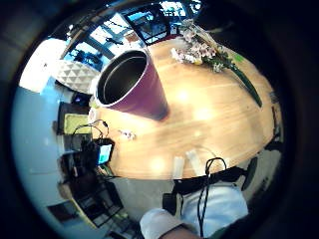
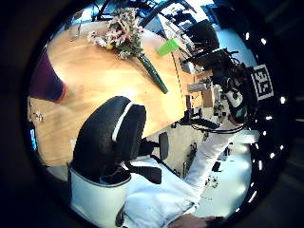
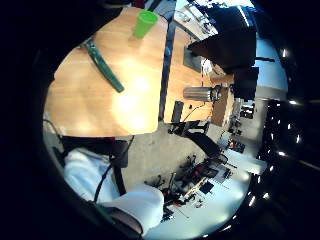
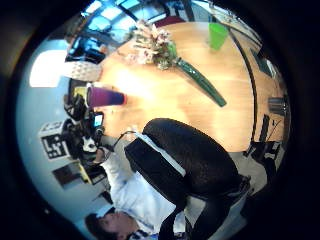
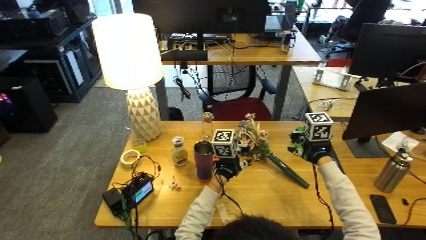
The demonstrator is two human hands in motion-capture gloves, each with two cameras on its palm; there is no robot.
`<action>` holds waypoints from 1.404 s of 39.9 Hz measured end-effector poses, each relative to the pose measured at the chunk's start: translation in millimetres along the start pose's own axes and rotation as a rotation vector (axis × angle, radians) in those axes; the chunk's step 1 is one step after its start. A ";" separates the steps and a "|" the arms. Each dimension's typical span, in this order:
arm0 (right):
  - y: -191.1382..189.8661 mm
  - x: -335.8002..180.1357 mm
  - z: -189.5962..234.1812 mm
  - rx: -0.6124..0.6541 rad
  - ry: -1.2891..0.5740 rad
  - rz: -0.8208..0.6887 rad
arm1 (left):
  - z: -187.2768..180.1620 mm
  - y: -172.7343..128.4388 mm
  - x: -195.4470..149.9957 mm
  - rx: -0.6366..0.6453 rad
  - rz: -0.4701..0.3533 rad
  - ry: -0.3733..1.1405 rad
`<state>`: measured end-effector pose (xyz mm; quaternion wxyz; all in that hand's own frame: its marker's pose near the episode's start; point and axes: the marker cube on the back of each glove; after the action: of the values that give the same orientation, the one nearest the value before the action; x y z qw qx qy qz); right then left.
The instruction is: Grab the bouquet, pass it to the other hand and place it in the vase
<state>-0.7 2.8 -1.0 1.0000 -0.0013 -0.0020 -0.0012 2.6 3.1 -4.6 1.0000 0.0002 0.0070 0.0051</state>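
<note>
Both hands, left hand and right hand, hover above the bench; finger positions cannot be told. Between them lies the bouquet; the purple vase stands just beside the left hand.

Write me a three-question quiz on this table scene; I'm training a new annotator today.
1. True or false: the bouquet already stands in the purple vase.
2. What lies between the left hand and the right hand? A) the bouquet B) the lamp C) the steel bottle
3. Fill in: the bouquet's wrapped stem is coloured ____.

Key: 1 false, it lies on the table; 2 A; 3 green.
</note>
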 end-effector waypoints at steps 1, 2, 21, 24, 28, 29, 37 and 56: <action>0.4 -0.1 -0.1 0.001 -0.002 -0.002 | 0.2 -1.1 -0.2 0.004 0.000 0.001; 0.9 -0.2 -0.2 0.002 -0.007 -0.006 | 0.6 -2.9 -0.7 0.012 -0.001 0.002; 24.6 -15.6 -9.6 -0.025 -0.098 -0.089 | 6.9 9.7 -7.5 0.017 0.042 -0.012; 23.5 -19.3 -11.5 -0.026 -0.081 -0.077 | 11.2 5.0 -8.2 0.046 0.060 -0.020; 17.1 -20.3 -18.2 -0.021 -0.071 -0.051 | 14.7 2.2 -7.3 0.079 0.065 -0.030; 13.4 -19.6 -20.6 -0.019 -0.074 -0.041 | 13.8 4.6 -6.0 0.083 0.064 -0.034; -34.9 1.5 -25.7 -0.009 -0.121 0.079 | 11.3 24.3 3.7 0.077 0.100 -0.046; -56.6 21.9 51.4 -0.208 -0.191 0.239 | 23.9 45.8 0.1 0.017 0.107 -0.053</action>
<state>20.8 -53.7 50.6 0.9828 -0.1052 -0.0964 0.1174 2.6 48.8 19.3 0.9981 0.0093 -0.0193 0.0585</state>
